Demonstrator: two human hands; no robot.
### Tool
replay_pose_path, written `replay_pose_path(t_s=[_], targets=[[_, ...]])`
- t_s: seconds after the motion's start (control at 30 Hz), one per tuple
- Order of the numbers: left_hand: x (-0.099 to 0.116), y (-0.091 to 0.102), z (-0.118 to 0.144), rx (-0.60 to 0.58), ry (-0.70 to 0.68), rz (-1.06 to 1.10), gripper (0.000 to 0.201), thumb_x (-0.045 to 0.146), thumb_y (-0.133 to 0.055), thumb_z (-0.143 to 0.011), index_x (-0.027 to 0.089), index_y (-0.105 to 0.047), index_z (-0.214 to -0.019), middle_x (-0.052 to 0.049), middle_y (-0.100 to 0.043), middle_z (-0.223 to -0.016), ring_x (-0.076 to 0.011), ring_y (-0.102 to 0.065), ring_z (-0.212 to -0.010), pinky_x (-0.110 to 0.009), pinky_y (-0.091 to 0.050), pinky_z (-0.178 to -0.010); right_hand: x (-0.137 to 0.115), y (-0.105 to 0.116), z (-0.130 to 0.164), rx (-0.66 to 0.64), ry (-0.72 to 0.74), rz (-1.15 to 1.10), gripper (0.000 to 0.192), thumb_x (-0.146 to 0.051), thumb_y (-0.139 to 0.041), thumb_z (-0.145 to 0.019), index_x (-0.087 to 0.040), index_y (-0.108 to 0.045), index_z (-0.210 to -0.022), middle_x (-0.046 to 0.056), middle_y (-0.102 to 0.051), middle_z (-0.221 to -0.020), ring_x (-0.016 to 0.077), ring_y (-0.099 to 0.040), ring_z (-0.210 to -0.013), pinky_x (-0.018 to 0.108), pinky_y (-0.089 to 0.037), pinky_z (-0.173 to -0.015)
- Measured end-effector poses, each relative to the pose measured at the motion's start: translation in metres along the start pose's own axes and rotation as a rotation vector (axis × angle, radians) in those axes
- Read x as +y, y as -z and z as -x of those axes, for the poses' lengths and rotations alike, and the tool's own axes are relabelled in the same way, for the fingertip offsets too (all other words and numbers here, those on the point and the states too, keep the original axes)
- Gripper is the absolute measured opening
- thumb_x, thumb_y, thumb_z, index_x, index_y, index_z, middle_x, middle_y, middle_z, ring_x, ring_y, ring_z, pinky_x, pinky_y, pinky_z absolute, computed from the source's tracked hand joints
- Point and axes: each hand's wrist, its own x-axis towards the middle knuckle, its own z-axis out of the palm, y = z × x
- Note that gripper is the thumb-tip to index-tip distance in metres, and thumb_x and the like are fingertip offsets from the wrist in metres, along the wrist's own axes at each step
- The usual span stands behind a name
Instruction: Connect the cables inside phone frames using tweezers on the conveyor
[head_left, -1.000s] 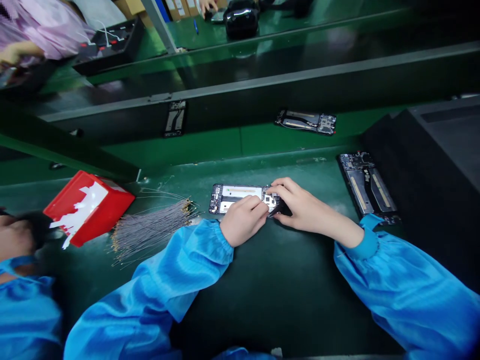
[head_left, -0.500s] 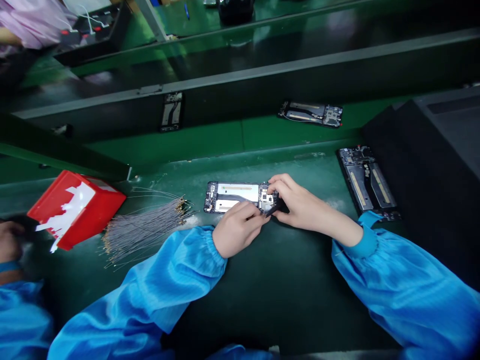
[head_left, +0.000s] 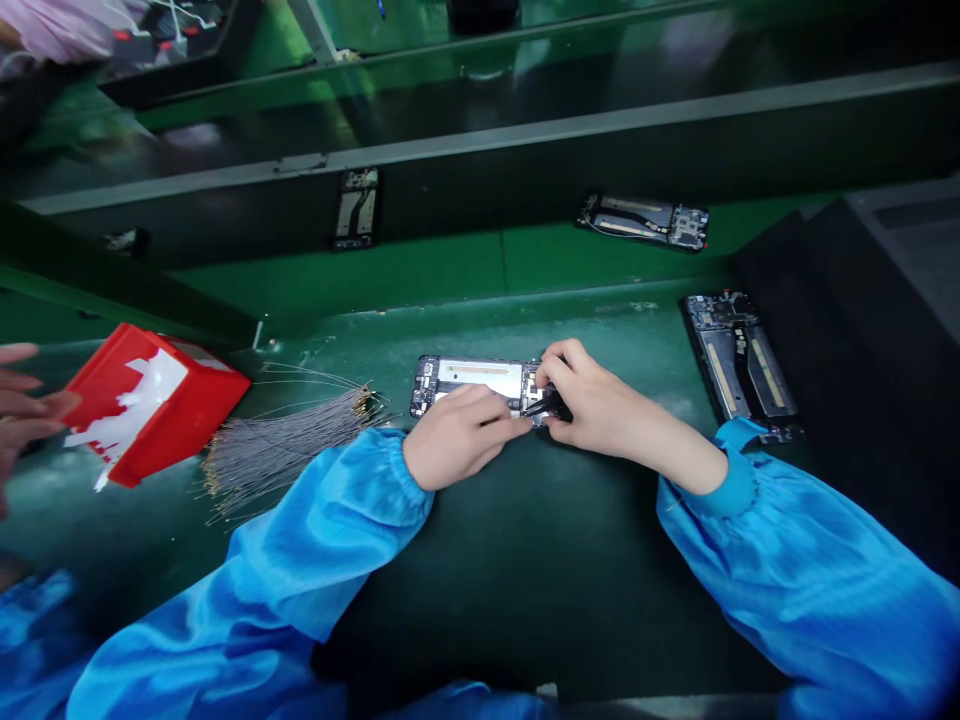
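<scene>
At the phone point(head_left: 484, 370) edge, table point(head_left: 510, 580) spreading nearside, the right hand point(head_left: 592, 400) grips tweezers point(head_left: 538, 406); left hand's point(head_left: 461, 430) grip unclear.

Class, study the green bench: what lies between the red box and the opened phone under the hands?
In the head view, a bundle of thin grey wires lies between the red box and the opened phone.

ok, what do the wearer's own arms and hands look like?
Left hand and right hand: ungloved. Left sleeve and right sleeve: bright blue, shiny, loose fabric. Left cuff is gathered; right cuff shows a snug blue band with a blue loop standing off it. No markings legible.
</scene>
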Motion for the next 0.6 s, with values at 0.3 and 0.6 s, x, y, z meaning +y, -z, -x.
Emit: replay_pose_path(t_s=[0.3, 0.6], targets=[[-0.0124, 0.0007, 0.0072, 0.016, 0.013, 0.077, 0.029, 0.018, -0.036, -0.089, 0.022, -0.063, -0.099, -0.002, -0.046, -0.071, -0.0103, -0.040, -0.063, -0.021, -0.038, -0.059, 0.0045, 0.0043, 0.0033, -0.026, -0.010, -0.002, 0.024, -0.021, -0.056, -0.070, -0.020, -0.042, -0.090, 0.007, -0.038, -0.109, 0.0131, -0.050, -0.070, 0.029, -0.045, -0.064], [-0.0121, -0.0001, 0.0081, -0.037, 0.026, 0.074, 0.031, 0.014, -0.037, -0.085, 0.022, -0.061, -0.102, -0.002, -0.047, -0.074, -0.0123, -0.040, -0.066, -0.023, -0.039, -0.062, 0.0013, 0.0074, 0.0001, -0.078, -0.054, 0.012, 0.023, -0.023, -0.056, -0.070, -0.020, -0.042, -0.088, 0.006, -0.036, -0.107, 0.0139, -0.050, -0.072, 0.031, -0.046, -0.066]])
